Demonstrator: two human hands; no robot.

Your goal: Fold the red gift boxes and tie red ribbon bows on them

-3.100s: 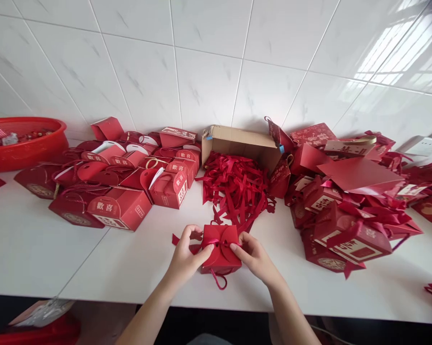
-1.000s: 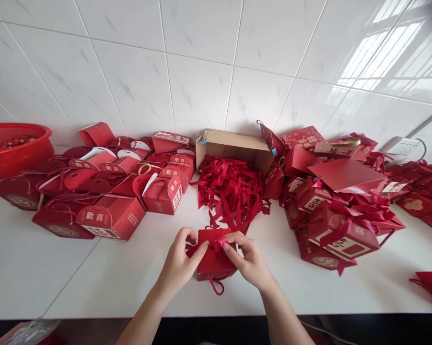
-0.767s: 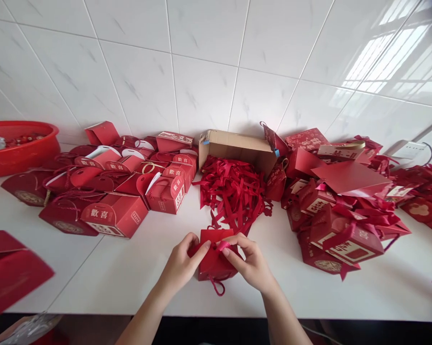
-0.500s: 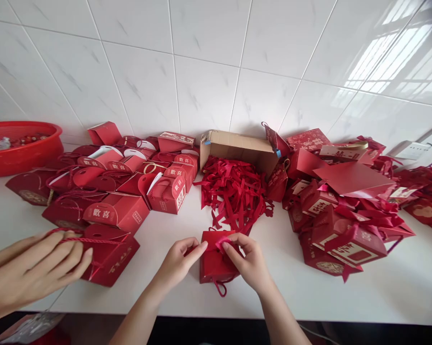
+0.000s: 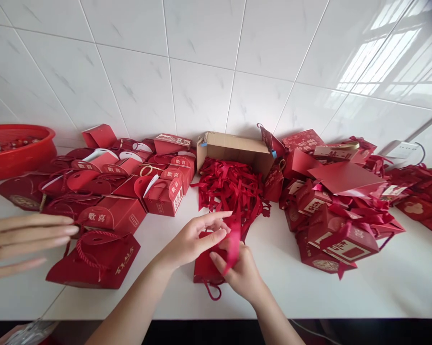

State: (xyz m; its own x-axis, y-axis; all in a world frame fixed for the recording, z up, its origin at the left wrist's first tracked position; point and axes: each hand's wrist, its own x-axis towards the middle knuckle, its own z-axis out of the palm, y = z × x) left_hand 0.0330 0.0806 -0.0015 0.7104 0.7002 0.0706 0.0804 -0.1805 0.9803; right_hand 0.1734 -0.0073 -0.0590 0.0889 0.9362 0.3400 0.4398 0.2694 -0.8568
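Head view: red cardboard box [image 5: 204,270] lay beneath half-curled left hand [image 5: 187,243] and right hand [image 5: 245,274]; grip on shiny red ribbon [image 5: 233,247] unclear.

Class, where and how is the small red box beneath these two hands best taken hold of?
Probably pinch the rope loop from the person's side: it juts from the near end of the box, uncovered, while the left hand, right hand and ribbon hide much of the top.
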